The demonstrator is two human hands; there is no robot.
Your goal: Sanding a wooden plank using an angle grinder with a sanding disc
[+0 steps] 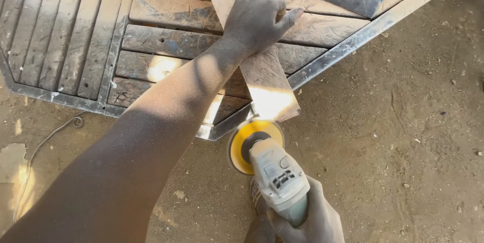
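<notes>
Grinder meets plank end, one hand on each

Left hand [257,18] lies spread flat on the stiff, light-looking wooden plank [262,71], pinning it down; just below, right hand [307,218] grips the hefty grinder [272,170] by its body, safest hold.

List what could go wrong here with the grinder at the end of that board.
1. The left hand pins the board bare, in line with the grinder; a kick could drive the yellow disc toward the forearm.
2. The board lies loose across the slatted panel and may pivot.
3. The right hand alone steadies the grinder.
</notes>
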